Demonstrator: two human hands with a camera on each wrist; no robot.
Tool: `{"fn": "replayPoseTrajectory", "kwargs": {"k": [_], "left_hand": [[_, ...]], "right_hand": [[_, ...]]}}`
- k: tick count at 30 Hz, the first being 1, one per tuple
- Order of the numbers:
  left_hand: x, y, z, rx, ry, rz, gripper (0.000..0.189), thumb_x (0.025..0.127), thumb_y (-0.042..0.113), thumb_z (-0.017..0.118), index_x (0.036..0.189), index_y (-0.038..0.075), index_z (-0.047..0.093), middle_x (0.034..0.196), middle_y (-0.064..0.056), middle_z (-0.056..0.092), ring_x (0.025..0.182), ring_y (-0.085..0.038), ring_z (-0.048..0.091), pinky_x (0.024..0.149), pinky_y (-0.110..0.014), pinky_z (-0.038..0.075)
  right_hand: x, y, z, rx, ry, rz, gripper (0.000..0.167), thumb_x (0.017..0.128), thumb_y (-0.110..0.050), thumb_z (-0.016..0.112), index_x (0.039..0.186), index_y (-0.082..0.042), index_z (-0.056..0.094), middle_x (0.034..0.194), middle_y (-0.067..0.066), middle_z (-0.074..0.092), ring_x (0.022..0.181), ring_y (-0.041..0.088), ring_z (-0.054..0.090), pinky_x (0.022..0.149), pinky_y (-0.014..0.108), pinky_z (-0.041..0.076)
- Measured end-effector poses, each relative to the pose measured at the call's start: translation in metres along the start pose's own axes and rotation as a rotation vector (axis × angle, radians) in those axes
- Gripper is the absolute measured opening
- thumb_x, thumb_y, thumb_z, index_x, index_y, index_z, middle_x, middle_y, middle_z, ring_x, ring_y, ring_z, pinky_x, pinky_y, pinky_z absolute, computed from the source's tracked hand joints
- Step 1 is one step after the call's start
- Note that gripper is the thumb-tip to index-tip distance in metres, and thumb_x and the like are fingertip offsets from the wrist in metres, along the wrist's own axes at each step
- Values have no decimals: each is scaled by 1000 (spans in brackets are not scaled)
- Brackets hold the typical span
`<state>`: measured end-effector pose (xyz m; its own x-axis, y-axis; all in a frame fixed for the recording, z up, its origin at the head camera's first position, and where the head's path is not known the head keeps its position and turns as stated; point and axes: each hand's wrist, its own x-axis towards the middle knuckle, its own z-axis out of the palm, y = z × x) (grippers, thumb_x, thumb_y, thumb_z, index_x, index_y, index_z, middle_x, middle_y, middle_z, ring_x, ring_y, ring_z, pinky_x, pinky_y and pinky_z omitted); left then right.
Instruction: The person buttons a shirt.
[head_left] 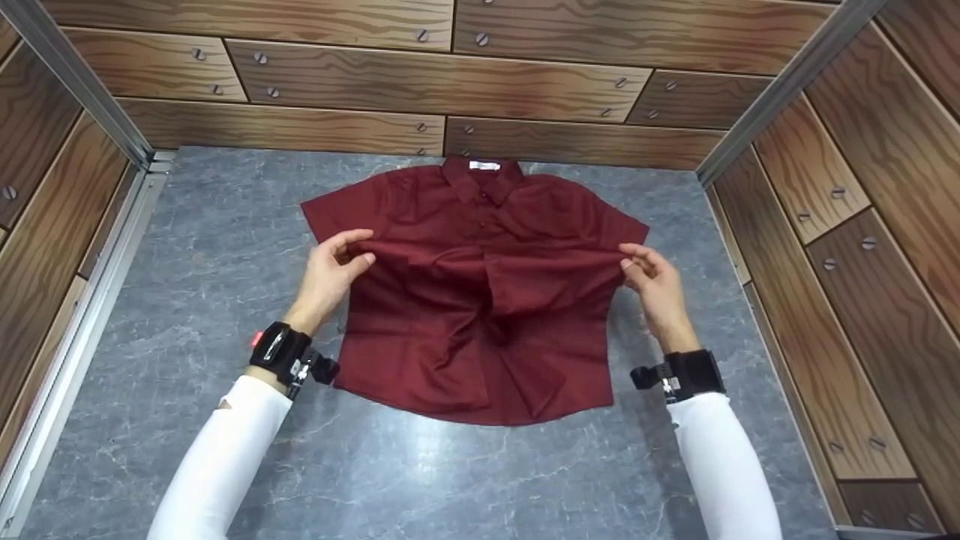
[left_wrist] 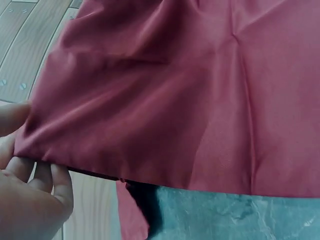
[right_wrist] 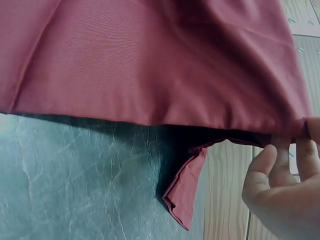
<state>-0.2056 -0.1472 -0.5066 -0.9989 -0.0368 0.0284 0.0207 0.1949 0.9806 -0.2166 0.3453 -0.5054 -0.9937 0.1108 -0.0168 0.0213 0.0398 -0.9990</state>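
Note:
A dark red short-sleeved button shirt point(head_left: 420, 285) lies front side up on the grey marbled surface, its collar with a white label point(head_left: 484, 166) at the far end. My left hand point(head_left: 330, 270) pinches the shirt's left side below the sleeve. Across from it, my right hand point(head_left: 656, 285) pinches the right side at about the same height. Between the hands the cloth is drawn into a crosswise ridge, with folds below it. In the left wrist view the left hand point(left_wrist: 37, 200) has its fingers under the cloth edge. The right hand point(right_wrist: 287, 185) grips the opposite edge in the right wrist view.
Wood-patterned panels point(head_left: 435, 82) close off the back, and others point(head_left: 825, 285) stand along the right side. Metal rails run up the corners and along the left edge point(head_left: 97, 300). The grey marbled surface point(head_left: 420, 480) extends around the shirt. Each wrist wears a black strap with a small camera.

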Motion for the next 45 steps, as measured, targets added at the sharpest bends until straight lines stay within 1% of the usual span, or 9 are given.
{"fn": "replayPoseTrajectory", "kwargs": {"k": [6,11,15,20,23,26,34,39,45], "left_hand": [[-2,-9,2,245,76,59,32,85,14,71,117,16,69,104,-6,70,83,-15,56,71,-24,42],[-3,-17,4,476,183,187,21,83,21,75,104,17,75,98,-3,73,84,-20,62,74,-33,44],[-4,-24,2,469,170,279,11,82,21,77,92,15,78,103,-7,64,97,-24,57,85,-36,40],[-8,-34,-9,392,-23,319,9,84,20,75,89,13,76,118,-7,62,111,-22,55,94,-36,40],[-11,-41,-16,358,-136,250,11,87,23,72,90,13,75,112,-2,68,109,-17,60,95,-36,44],[-12,-45,-19,336,-173,158,15,90,27,69,92,13,75,101,-1,71,99,-13,62,90,-34,48],[0,-42,-11,258,-32,120,19,91,28,67,94,9,72,90,-3,67,84,-13,55,74,-20,41],[5,-43,-6,255,53,164,19,89,24,70,93,6,73,97,-8,66,91,-14,56,78,-19,40],[15,-41,-1,337,121,111,21,88,25,71,96,6,75,96,-9,60,90,-19,54,80,-27,39]], "right_hand": [[-5,1,-3,-134,-73,-28,42,90,-7,66,129,2,56,98,4,61,90,8,59,80,20,51],[-10,3,-1,-586,-81,-174,30,91,-16,67,119,-7,66,102,9,67,94,13,60,72,15,46],[-13,7,-2,-774,-80,-286,18,92,-20,66,105,-9,71,101,10,68,92,20,61,66,18,41],[-15,14,-12,-776,-179,-304,12,90,-17,69,95,-8,73,101,7,62,91,16,55,68,19,39],[-15,19,-19,-753,-262,-270,11,91,-16,66,90,-7,73,101,7,62,93,10,53,72,17,41],[-14,21,-20,-711,-309,-232,16,95,-17,61,91,-6,73,103,9,65,96,6,54,78,15,41],[-19,-10,3,-541,-179,-164,23,96,-17,59,104,3,69,105,16,64,91,5,54,77,15,42],[-9,3,3,-514,-107,-241,19,92,-13,64,102,3,71,103,18,61,87,8,51,72,16,40],[13,22,6,-599,2,-302,18,90,-17,69,100,-3,73,89,10,60,76,5,48,68,16,38]]}}
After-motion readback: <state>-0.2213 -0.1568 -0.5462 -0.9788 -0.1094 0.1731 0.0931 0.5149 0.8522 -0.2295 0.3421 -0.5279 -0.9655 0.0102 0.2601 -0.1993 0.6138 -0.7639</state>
